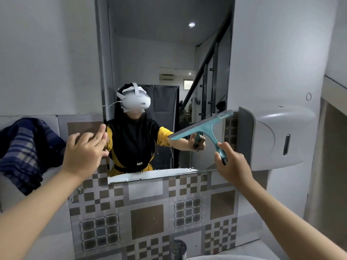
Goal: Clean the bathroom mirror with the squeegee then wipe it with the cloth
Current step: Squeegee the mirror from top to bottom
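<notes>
The tall bathroom mirror (165,53) hangs on the wall straight ahead. My right hand (232,166) grips the handle of a teal squeegee (204,126). Its blade lies slanted against the lower right part of the glass, high end at the right edge. My left hand (84,149) is raised with fingers spread, its fingertips at the mirror's left edge, holding nothing. A dark blue checked cloth (24,149) hangs at the far left, just beside my left hand.
A white wall dispenser (277,137) juts out right of the mirror, close to the squeegee's blade end. Patterned grey and brown tiles (146,212) cover the wall below. A faucet (178,248) and a white sink rim (225,257) sit at the bottom edge.
</notes>
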